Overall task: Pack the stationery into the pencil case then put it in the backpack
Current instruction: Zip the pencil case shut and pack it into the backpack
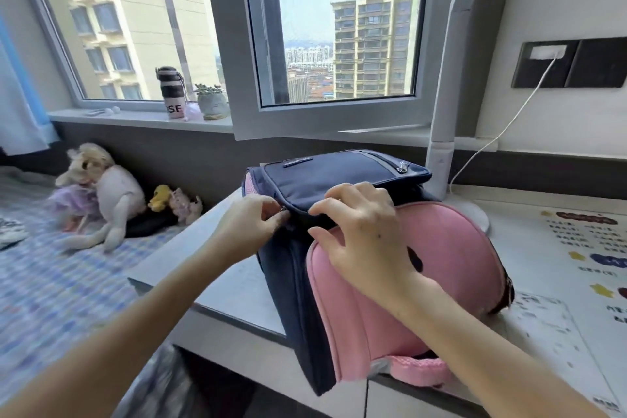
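Head view: left hand (252, 218) pinched the zip pull (283, 213); right hand (364, 234) clutched the backpack (339, 176); a hard tug might tip it off the bench (230, 265) edge.

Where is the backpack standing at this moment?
Head view, centre-right: the backpack stands on the desk near its left edge, below the window, in front of the lamp base.
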### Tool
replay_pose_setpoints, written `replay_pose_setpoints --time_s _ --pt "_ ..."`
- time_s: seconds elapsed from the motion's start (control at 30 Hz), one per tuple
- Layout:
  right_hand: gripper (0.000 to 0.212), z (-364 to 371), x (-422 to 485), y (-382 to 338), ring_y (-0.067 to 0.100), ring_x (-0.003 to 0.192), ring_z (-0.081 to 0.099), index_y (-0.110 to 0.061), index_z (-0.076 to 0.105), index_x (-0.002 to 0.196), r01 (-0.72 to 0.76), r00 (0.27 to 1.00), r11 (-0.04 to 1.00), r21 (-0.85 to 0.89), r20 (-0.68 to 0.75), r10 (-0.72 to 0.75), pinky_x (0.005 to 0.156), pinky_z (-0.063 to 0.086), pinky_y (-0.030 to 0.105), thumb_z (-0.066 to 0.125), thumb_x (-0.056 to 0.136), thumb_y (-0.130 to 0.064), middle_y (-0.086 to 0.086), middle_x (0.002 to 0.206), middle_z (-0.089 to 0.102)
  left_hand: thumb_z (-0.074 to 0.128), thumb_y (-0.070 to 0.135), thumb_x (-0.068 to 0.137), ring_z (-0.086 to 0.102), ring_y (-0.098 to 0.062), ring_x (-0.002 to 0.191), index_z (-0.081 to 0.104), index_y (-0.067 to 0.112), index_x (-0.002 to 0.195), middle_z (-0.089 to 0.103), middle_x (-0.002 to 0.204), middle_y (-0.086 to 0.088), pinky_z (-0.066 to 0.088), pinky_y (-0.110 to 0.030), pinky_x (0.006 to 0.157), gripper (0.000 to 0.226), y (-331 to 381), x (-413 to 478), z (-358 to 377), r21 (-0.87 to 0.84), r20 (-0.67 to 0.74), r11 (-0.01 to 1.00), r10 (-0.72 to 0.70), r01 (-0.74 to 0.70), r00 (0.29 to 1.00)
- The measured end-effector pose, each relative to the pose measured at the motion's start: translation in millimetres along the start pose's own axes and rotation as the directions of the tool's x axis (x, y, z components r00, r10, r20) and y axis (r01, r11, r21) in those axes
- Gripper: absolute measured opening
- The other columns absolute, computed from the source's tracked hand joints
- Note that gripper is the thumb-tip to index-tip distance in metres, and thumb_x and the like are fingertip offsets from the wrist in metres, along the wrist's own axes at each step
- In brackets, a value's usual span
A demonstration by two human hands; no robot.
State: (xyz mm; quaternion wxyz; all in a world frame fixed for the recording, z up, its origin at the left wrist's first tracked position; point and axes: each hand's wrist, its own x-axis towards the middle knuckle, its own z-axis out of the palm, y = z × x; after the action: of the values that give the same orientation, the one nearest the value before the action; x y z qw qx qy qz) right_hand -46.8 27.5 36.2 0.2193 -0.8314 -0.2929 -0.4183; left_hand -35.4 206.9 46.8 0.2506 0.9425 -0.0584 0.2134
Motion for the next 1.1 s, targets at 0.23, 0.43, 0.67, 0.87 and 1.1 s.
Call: replay_pose_setpoints --time_s 0.23,0.43,0.67,0.87,1.1 --pt "0.025 36 4 -12 0.022 0.062 0.057 -0.017 0.064 0.056 -0.091 0.995 0.994 -0.065 0.019 0.093 0.052 0.045 0.027 0.083 0.053 -0.034 -0.002 0.061 0.059 0.047 0.02 0.089 0.043 -0.026 0.067 0.046 0.006 0.054 0.041 0.054 -0.001 0.027 -0.033 0.057 0.037 11 -5 5 0.029 -0.019 0.986 -0.162 0.163 0.987" --pt "0.017 47 8 -21 0.023 0.052 0.053 -0.016 0.055 0.047 -0.126 0.992 0.98 -0.156 -0.03 0.123 0.043 0.036 0.025 0.055 0.06 -0.028 -0.001 0.052 0.055 0.041 0.02 0.087 0.047 -0.027 0.069 0.044 0.011 0.054 0.045 0.057 -0.001 0.024 -0.032 0.051 0.033 25 -13 12 0.119 -0.017 0.978 -0.171 0.172 0.985" --pt "0.028 54 11 -17 0.021 0.045 0.05 -0.017 0.05 0.047 -0.055 0.998 0.985 -0.167 -0.049 0.047 0.043 0.027 0.024 0.056 0.069 -0.034 -0.001 0.049 0.052 0.046 0.033 0.084 0.043 -0.022 0.058 0.053 0.0 0.058 0.052 0.056 -0.007 0.037 -0.036 0.058 0.042 19 -10 2 -0.162 0.146 0.966 -0.178 0.201 0.973" --pt "0.027 54 14 -20 0.021 0.043 0.049 -0.015 0.054 0.042 -0.072 0.997 0.984 -0.162 -0.048 0.065 0.041 0.028 0.022 0.05 0.067 -0.026 -0.001 0.046 0.051 0.057 0.009 0.084 0.058 -0.02 0.098 0.069 0.017 0.095 0.067 0.101 0.001 0.039 -0.03 0.09 0.018 -13 7 -6 0.056 -0.089 0.984 0.174 -0.169 0.981" --pt "0.024 51 9 -20 0.021 0.046 0.048 -0.011 0.053 0.041 -0.092 0.994 0.99 -0.107 -0.065 0.086 0.045 0.026 0.022 0.054 0.063 -0.02 0.0 0.049 0.051 0.068 0.006 0.08 0.05 -0.022 0.125 0.047 0.02 0.133 0.054 0.135 0.0 0.048 -0.038 0.098 0.059 -55 34 11 0.327 0.105 0.714 0.623 -0.619 0.775"
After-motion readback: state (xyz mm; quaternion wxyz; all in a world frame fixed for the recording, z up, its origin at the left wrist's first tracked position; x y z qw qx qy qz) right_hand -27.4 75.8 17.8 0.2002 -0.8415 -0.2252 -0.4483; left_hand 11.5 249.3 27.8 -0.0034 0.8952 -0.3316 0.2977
